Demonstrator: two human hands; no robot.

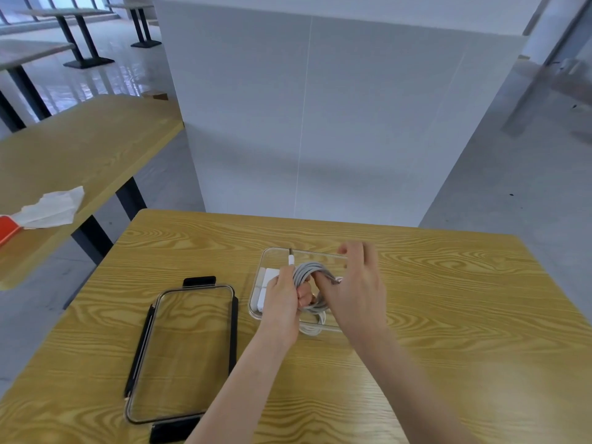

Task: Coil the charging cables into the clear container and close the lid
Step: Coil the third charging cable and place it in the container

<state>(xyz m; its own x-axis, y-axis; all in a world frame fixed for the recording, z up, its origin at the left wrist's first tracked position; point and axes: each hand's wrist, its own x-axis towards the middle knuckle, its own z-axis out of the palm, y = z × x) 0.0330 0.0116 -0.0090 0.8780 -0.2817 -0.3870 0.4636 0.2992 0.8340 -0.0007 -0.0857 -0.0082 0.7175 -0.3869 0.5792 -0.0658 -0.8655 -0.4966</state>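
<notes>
A clear container [272,251] sits on the wooden table [448,299], a little beyond the table's middle. White charger blocks [263,288] lie inside it at the left, and a white cable [315,326] curls at its near end. Over the container, my left hand [283,299] grips a grey cable coil [309,270] wound into several loops, with a white plug [291,259] sticking up. My right hand [355,290] hooks a finger through the coil and pinches its grey end. The clear lid [182,350] with black latches lies flat to the left of the container.
A white partition wall [320,123] rises right behind the table. A second wooden table [80,149] stands at the left with a crumpled white tissue [51,208] and an orange object [8,229] on it. Grey floor lies to the right.
</notes>
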